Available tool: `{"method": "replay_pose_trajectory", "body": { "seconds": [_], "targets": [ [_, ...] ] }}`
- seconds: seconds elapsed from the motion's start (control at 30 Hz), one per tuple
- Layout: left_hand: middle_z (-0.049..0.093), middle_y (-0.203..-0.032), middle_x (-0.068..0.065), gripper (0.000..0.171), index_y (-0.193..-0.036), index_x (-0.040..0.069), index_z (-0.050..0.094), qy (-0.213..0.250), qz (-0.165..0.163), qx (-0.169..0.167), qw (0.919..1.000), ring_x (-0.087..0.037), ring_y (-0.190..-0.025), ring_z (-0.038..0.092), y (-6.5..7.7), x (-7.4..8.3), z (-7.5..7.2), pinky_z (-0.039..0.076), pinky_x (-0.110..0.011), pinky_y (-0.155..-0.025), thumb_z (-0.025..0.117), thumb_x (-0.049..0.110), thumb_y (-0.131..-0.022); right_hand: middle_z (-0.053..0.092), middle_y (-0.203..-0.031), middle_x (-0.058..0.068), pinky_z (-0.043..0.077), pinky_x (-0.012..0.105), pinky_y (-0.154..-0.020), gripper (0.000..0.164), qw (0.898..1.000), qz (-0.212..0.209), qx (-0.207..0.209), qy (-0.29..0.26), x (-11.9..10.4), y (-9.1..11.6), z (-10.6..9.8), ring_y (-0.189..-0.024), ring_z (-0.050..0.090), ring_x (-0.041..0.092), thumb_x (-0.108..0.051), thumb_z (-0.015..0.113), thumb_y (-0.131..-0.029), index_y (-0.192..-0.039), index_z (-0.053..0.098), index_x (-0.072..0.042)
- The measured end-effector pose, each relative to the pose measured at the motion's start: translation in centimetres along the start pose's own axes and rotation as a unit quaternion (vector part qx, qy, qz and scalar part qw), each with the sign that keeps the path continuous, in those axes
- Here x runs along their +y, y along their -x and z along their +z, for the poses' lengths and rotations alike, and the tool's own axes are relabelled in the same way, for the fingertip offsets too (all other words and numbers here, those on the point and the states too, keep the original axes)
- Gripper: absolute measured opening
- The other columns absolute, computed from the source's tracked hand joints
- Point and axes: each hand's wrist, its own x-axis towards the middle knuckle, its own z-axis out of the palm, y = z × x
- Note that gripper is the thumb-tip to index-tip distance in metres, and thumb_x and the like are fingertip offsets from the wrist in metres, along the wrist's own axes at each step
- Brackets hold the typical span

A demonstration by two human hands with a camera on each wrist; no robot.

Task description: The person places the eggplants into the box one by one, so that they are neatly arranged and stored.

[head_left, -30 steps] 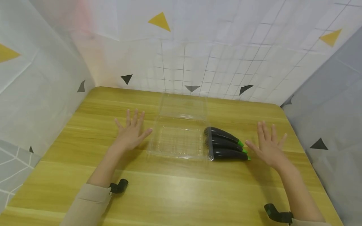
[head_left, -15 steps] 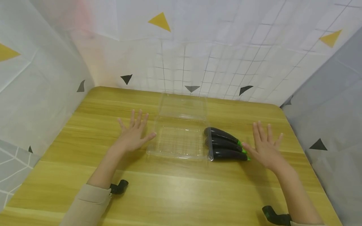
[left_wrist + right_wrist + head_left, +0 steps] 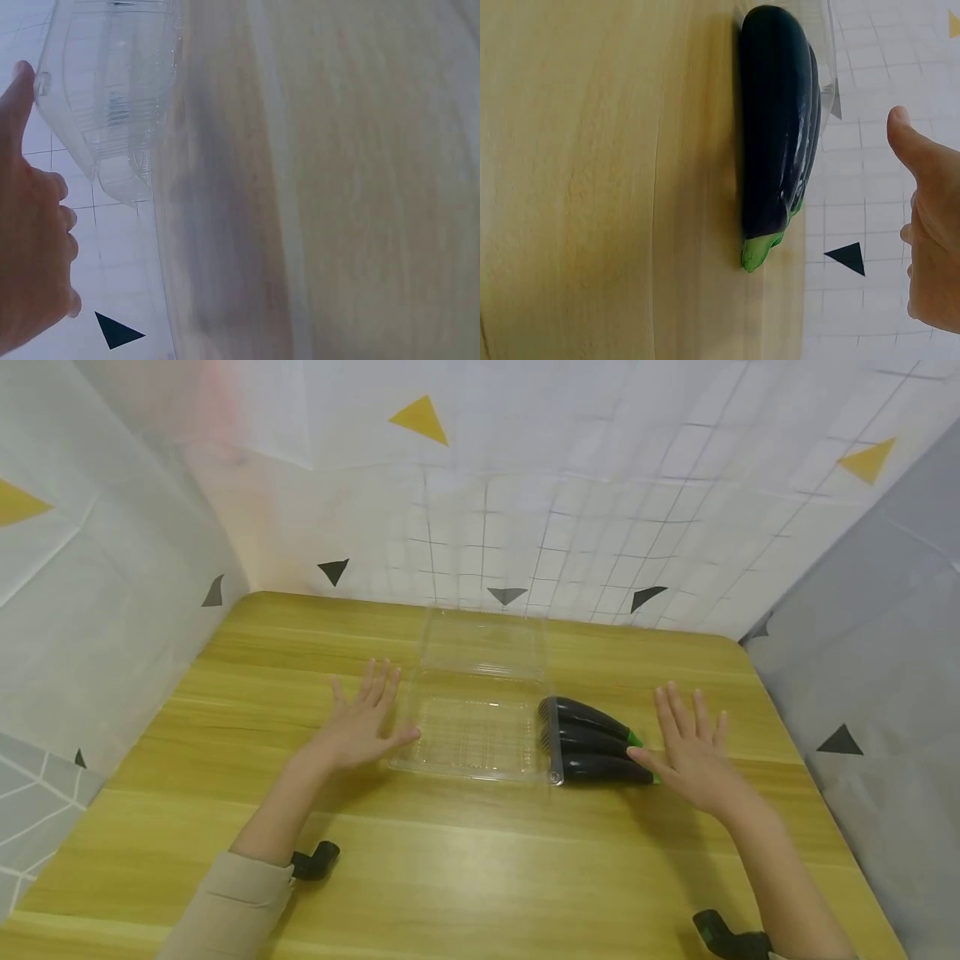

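Observation:
On the table lies a clear plastic clamshell box, its lid folded back toward the wall. Three dark eggplants with green stem ends lie side by side against the box's right edge. My left hand, fingers spread, hovers by the left side of the box; its thumb overlaps the rim in the head view. In the left wrist view this hand holds nothing. Above the stem ends hovers my right hand, also spread. The right wrist view shows a gap between this hand and the nearest eggplant.
A wood-grain table carries everything. White sheets with coloured triangles and grid lines form a back wall and two sides. A black wrist mount sits on the left forearm, another mount on the right.
Both hands have moved inward: the left toward the right, to the box's edge, and the right toward the left, over the eggplants' stem ends. Box and eggplants stay put.

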Motion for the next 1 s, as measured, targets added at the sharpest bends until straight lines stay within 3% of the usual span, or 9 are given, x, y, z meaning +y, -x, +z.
{"method": "replay_pose_trajectory", "body": {
  "seconds": [0.4, 0.63, 1.0],
  "targets": [
    [-0.019, -0.157, -0.008, 0.102, -0.153, 0.006, -0.008, -0.003, 0.024, -0.018, 0.9996, -0.031, -0.144, -0.018, 0.2, 1.0, 0.1, -0.014, -0.071, -0.103, 0.040, 0.070, -0.091, -0.019, -0.158, 0.013, -0.025, 0.064, -0.101, 0.094, 1.000, -0.016, 0.009, 0.012, -1.3, 0.6, 0.0, -0.138, -0.029, 0.038, -0.050, 0.049, -0.097, -0.153, -0.015, -0.010],
    [-0.019, -0.158, -0.008, 0.104, -0.153, 0.004, -0.007, -0.007, 0.029, -0.028, 0.9992, -0.029, -0.144, -0.018, 0.3, 1.3, 0.4, -0.021, -0.066, -0.102, 0.041, 0.071, -0.089, -0.017, -0.159, 0.012, -0.024, 0.065, -0.101, 0.095, 1.000, -0.021, 0.008, 0.011, -1.5, 0.9, 0.2, -0.140, -0.026, 0.038, -0.050, 0.051, -0.096, -0.153, -0.014, -0.011],
    [-0.020, -0.157, -0.008, 0.109, -0.152, 0.005, -0.010, -0.007, 0.040, -0.024, 0.9989, -0.031, -0.145, -0.015, 0.6, 1.6, 0.7, -0.013, -0.068, -0.105, 0.047, 0.071, -0.087, -0.010, -0.160, 0.014, -0.019, 0.066, -0.104, 0.096, 0.999, -0.034, 0.022, 0.007, -1.9, 0.9, 0.2, -0.141, -0.023, 0.037, -0.050, 0.055, -0.095, -0.154, -0.011, -0.013]
  ]
}}
